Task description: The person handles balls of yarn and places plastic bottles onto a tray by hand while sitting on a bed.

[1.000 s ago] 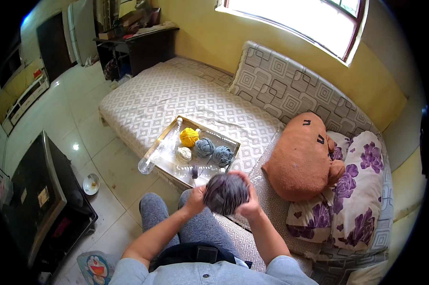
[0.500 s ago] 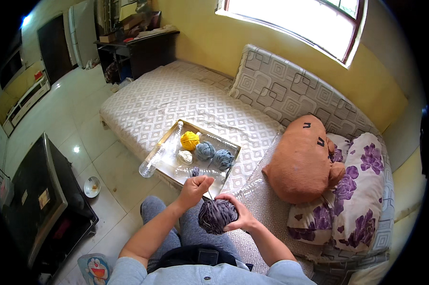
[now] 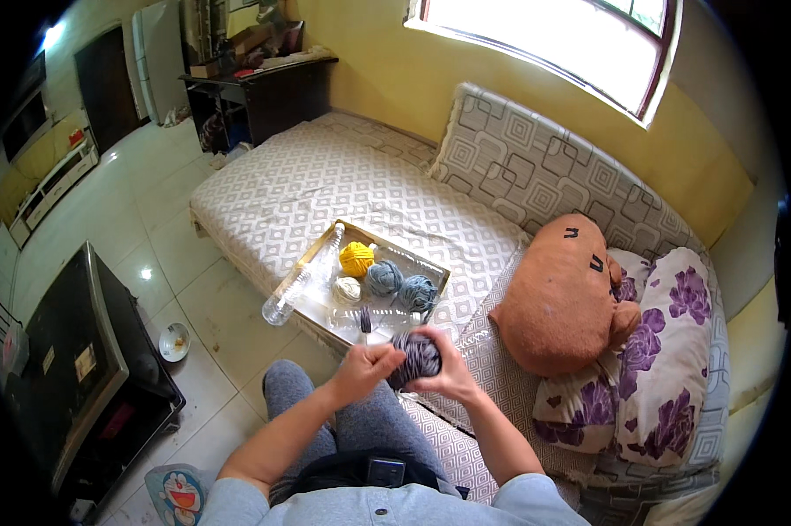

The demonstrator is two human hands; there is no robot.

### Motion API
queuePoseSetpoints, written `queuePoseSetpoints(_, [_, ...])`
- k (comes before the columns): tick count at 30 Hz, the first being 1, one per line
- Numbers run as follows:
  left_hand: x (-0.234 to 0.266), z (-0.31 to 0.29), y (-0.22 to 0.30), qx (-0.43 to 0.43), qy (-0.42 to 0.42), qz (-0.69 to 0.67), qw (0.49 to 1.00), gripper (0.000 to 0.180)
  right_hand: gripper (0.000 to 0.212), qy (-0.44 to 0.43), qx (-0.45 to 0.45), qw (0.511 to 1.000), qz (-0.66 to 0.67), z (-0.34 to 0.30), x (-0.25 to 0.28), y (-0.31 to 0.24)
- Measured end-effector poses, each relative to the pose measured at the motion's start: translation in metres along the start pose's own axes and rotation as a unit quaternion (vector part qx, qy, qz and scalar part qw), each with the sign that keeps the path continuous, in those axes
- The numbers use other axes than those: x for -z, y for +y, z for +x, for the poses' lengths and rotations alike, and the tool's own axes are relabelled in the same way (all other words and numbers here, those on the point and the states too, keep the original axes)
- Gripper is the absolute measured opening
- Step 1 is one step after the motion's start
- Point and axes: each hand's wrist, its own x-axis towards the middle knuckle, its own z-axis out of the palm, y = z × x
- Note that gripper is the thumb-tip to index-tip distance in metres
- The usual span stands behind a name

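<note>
My right hand (image 3: 453, 372) cups a dark purple-grey ball of yarn (image 3: 417, 358) from its right side, above my lap. Pressed close to the ball's left side, my left hand (image 3: 364, 372) is a closed fist on the yarn strand, most of which its fingers hide. Just beyond the hands, a shallow tray (image 3: 393, 239) with a tan rim rests on the bed's edge. It holds a yellow yarn ball (image 3: 357, 259), a white yarn ball (image 3: 347, 290) and two blue-grey yarn balls (image 3: 384, 278). A short bit of dark yarn (image 3: 365, 319) shows at the tray's near side.
Clear plastic bottles (image 3: 283, 298) lie in the tray, one jutting over its left corner. A brown plush toy (image 3: 557, 294) leans on flowered pillows (image 3: 663, 351) at right. Left of me stand a black cabinet (image 3: 62, 351) and a bowl (image 3: 174, 342) on the tiled floor.
The yarn ball and my right hand have moved up toward the tray. My left fist has dropped from above the ball to its left side, covering the strand that showed between them.
</note>
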Motion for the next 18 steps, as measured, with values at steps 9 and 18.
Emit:
queuePoseSetpoints(9, [-0.029, -0.006, -0.055, -0.048, 0.095, -0.005, 0.994, 0.038, 0.088, 0.015, 0.032, 0.937, 0.348, 0.002, -0.002, -0.044])
queuePoseSetpoints(18, [0.000, -0.003, -0.003, 0.045, 0.009, -0.097, 0.994, 0.037, 0.076, 0.009, 0.047, 0.998, -0.048, 0.004, 0.003, 0.002])
